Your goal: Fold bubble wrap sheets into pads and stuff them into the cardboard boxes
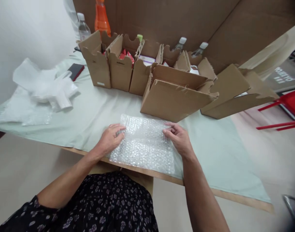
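Note:
A clear sheet of bubble wrap [144, 141] lies at the front edge of the cloth-covered table, with a crease across its middle. Its left edge is pinched between the thumb and fingers of my left hand [112, 138]. On the opposite side, my right hand [178, 137] grips the right edge near the upper corner, with the fingers curled. Just beyond the sheet stands an open cardboard box [173, 100], close to my right fingertips but not in either hand. Whether the sheet is one layer or a pouch I cannot tell.
Several cardboard holders [120, 75] with packets inside line the back. Behind them stand an orange bottle [102, 19] and clear bottles. More bubble wrap [24, 108] and white plastic [50, 85] lie at left, near a dark flat object [76, 71]. A red chair [290, 103] is at right.

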### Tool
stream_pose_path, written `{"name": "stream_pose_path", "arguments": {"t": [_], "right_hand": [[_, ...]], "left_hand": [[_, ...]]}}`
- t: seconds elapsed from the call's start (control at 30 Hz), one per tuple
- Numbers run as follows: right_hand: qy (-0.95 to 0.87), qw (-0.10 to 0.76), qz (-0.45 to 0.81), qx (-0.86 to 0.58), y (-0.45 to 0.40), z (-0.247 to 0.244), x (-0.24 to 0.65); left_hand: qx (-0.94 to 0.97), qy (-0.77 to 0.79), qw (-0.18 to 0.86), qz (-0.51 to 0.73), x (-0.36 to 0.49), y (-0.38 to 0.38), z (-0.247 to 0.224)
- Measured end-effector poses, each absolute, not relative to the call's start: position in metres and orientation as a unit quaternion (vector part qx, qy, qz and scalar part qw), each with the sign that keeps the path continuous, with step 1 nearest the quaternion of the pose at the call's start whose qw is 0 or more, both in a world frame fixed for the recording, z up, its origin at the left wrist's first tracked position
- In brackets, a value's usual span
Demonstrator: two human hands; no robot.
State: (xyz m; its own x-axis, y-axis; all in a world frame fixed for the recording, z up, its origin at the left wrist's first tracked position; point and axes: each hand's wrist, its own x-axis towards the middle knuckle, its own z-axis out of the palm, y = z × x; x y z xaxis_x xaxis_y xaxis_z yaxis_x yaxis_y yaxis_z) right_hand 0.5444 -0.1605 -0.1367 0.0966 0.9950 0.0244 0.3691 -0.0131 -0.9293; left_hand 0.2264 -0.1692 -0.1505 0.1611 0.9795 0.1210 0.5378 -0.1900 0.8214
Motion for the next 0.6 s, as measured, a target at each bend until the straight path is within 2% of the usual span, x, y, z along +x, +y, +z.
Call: {"name": "stream_pose_path", "arguments": {"t": [0.13,0.23,0.4,0.53,0.6], "right_hand": [[-0.566,0.4,0.167,-0.702,-0.168,-0.143,0.567],[-0.603,0.384,0.078,-0.694,-0.177,-0.135,0.565],[-0.752,0.282,0.072,-0.592,-0.171,-0.13,0.513],[-0.821,0.147,0.096,-0.544,-0.161,-0.155,0.478],[-0.832,0.106,0.092,-0.537,-0.161,-0.165,0.477]], "left_hand": [[0.766,0.55,0.175,0.284,0.233,-0.161,-0.161],[0.784,0.543,0.116,0.279,0.236,-0.16,-0.152],[0.855,0.443,0.108,0.248,0.264,-0.151,-0.139],[0.905,0.379,0.127,0.148,0.284,-0.148,-0.162],[0.906,0.384,0.119,0.13,0.284,-0.149,-0.174]]}}
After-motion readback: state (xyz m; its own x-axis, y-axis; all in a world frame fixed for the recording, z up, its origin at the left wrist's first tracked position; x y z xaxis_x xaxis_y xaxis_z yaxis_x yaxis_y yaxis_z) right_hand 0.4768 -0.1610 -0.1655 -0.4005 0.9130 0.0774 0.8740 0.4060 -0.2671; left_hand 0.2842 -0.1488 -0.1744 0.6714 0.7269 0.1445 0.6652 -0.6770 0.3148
